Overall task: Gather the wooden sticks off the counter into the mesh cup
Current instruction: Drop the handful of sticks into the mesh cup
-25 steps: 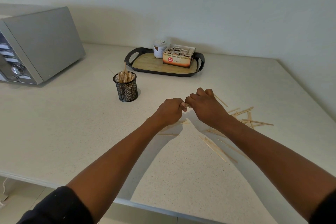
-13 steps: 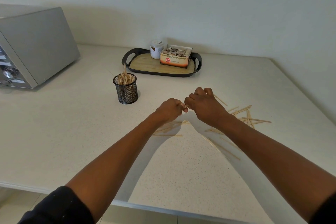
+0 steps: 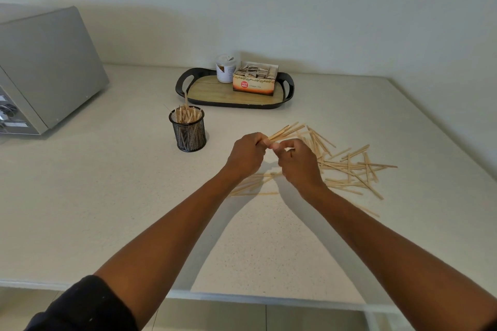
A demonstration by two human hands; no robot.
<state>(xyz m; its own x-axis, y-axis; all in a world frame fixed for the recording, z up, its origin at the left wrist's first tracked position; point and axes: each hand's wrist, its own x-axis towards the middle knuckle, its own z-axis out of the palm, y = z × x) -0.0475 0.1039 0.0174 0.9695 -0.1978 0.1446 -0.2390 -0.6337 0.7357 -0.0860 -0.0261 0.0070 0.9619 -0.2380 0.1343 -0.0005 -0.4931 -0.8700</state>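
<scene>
Since a moment ago the bundle of sticks [image 3: 285,131] has come into plain sight, fanning up and right from the left hand [image 3: 246,154], whose curled fingers are gripping it. The right hand [image 3: 295,162] is hovering just beside, its thumb and fingers curled and pinching the bundle's near end. Loose wooden sticks [image 3: 349,169] are lying scattered on the worktop [image 3: 94,196], right of the hands. The mesh cup [image 3: 188,129], already holding sticks, is standing to the left.

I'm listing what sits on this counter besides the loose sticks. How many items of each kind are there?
Microwave: 1
Mesh cup: 1
Tray: 1
Tea box: 1
White jar: 1
Total: 5
</scene>
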